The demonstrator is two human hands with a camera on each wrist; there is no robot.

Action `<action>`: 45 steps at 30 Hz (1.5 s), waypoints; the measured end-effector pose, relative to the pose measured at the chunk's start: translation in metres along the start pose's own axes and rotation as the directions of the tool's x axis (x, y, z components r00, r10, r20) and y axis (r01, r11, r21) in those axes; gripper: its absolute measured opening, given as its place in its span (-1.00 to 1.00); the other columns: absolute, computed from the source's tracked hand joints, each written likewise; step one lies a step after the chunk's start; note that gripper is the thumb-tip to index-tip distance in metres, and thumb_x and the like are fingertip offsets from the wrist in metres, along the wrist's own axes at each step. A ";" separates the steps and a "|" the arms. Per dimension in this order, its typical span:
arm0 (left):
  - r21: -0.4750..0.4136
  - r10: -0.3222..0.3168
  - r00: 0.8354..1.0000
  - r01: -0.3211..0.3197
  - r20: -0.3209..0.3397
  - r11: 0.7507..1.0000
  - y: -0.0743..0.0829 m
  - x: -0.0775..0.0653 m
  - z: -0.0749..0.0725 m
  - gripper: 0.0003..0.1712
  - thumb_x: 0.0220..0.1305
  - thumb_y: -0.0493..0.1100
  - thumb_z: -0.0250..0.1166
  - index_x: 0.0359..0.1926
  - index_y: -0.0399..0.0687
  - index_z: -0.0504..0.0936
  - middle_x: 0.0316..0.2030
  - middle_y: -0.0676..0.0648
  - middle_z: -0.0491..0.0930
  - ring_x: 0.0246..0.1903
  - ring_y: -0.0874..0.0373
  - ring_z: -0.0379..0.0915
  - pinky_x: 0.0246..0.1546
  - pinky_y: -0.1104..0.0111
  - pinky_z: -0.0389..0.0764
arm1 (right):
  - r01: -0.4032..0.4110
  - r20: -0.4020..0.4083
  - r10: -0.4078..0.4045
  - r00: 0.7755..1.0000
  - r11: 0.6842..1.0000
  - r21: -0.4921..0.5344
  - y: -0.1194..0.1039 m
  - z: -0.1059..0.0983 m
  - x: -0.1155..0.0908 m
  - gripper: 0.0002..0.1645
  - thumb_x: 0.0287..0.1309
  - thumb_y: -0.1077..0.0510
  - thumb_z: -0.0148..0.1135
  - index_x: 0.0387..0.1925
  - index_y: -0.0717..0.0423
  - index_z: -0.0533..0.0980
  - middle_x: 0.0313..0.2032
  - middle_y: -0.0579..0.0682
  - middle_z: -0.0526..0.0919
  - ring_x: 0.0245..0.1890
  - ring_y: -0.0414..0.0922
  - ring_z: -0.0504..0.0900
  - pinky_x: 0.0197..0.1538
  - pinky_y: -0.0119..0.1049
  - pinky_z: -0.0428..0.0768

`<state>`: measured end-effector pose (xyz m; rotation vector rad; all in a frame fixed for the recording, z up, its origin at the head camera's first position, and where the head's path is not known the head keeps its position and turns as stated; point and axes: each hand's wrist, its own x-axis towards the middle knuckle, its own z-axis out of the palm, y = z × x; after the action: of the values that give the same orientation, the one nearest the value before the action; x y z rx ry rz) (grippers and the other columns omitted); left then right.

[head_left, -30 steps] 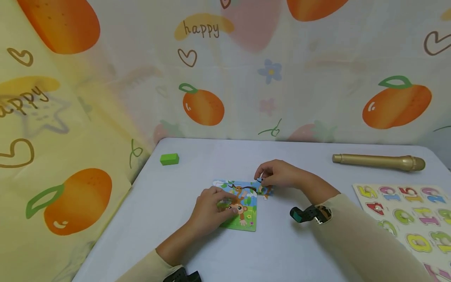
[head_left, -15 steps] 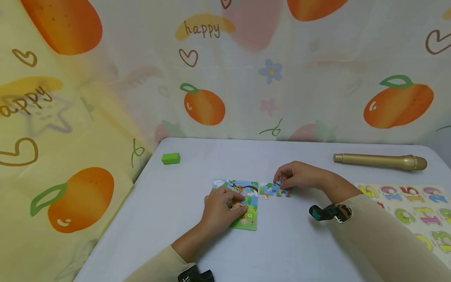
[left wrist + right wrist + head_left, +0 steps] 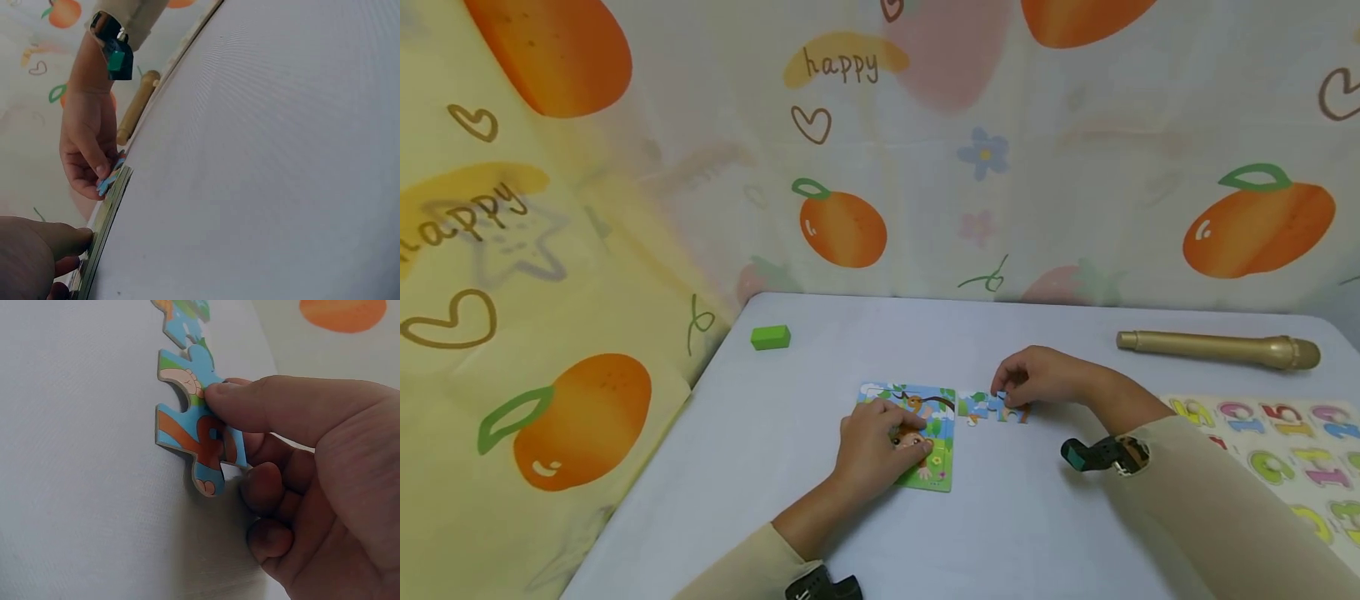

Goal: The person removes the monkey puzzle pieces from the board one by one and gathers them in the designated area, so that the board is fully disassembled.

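Observation:
A puzzle board point(image 3: 944, 458) with a monkey picture lies flat on the table. My left hand point(image 3: 874, 446) rests on its left part with fingers fairly straight, hiding some of the picture; the left wrist view shows that thumb point(image 3: 72, 240) against the board. Just right of the board, my right hand point(image 3: 1047, 377) pinches a blue puzzle piece point(image 3: 203, 434) with brown markings between thumb and fingers. Another puzzle piece point(image 3: 973, 407), blue and green, lies between the board and the pinched one.
A green block point(image 3: 771, 337) sits at the table's back left. A gold toy microphone point(image 3: 1217, 348) lies at the back right. Nearer on the right is a number board point(image 3: 1270, 492), partly covered by my right sleeve. A printed cloth point(image 3: 910, 183) hangs behind the table.
My right hand has moved right, away from the puzzle board, with the puzzle piece in its fingers. The other piece now shows beside the board. My left hand stays on the board, shifted slightly right.

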<state>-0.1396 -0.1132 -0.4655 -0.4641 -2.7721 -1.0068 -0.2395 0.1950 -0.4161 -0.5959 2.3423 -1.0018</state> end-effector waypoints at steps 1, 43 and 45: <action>-0.001 0.000 1.000 0.000 -0.002 1.000 0.001 0.000 0.000 -0.74 0.16 0.02 0.63 -0.12 0.17 0.87 -0.14 0.17 0.65 0.02 0.07 0.49 -0.03 0.07 0.31 | -0.002 -0.006 0.002 1.000 1.000 -0.010 0.000 0.000 0.000 -0.82 0.22 0.30 0.44 -0.13 0.12 0.73 -0.37 -0.06 0.65 -0.31 -0.12 0.58 -0.13 -0.21 0.54; 0.000 -0.010 1.000 0.010 -0.007 1.000 -0.001 0.000 0.001 -0.77 0.14 0.02 0.63 -0.16 0.20 0.88 -0.19 0.21 0.64 -0.03 0.12 0.48 -0.02 0.06 0.31 | 0.024 -0.010 -0.025 1.000 0.997 -0.070 -0.016 -0.002 0.013 -0.81 0.25 0.26 0.41 -0.10 0.08 0.69 -0.23 -0.04 0.65 -0.21 -0.10 0.59 -0.11 -0.23 0.60; 0.003 -0.014 1.000 0.014 -0.006 1.000 0.000 0.000 0.001 -0.76 0.13 0.03 0.63 -0.16 0.20 0.88 -0.19 0.21 0.63 -0.03 0.12 0.48 -0.03 0.07 0.31 | 0.044 -0.005 -0.045 0.999 0.998 -0.053 -0.021 0.000 0.018 -0.78 0.24 0.26 0.40 -0.07 0.09 0.68 -0.21 -0.04 0.66 -0.20 -0.09 0.61 -0.10 -0.22 0.61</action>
<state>-0.1399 -0.1126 -0.4663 -0.4417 -2.7751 -1.0048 -0.2492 0.1712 -0.4057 -0.6689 2.3771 -0.9654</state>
